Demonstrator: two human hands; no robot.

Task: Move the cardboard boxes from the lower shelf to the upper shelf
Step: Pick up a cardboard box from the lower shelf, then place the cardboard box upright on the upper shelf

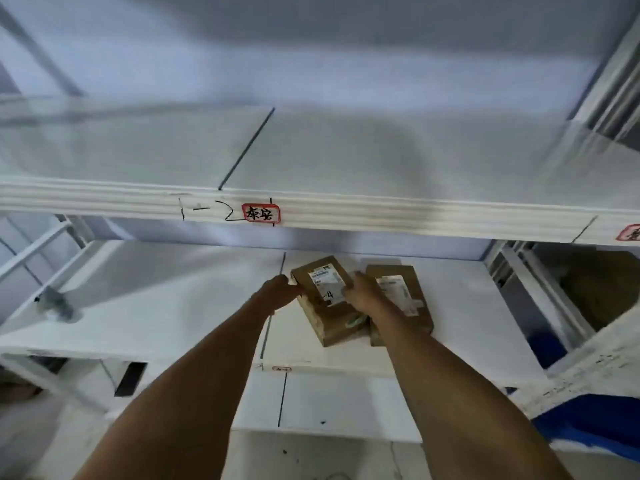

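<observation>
Cardboard box [323,299] on the lower shelf [173,306], left hand [278,292] and right hand [360,292] clasping its sides, second box [403,296] touching alongside.

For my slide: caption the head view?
Both hands grip a cardboard box on the lower shelf.

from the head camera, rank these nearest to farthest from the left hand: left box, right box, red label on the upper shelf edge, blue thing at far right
1. Left box, touching the left hand.
2. Red label, above on the shelf edge; right box, beside the left one: too close to call.
3. Blue thing, far lower right.
</observation>
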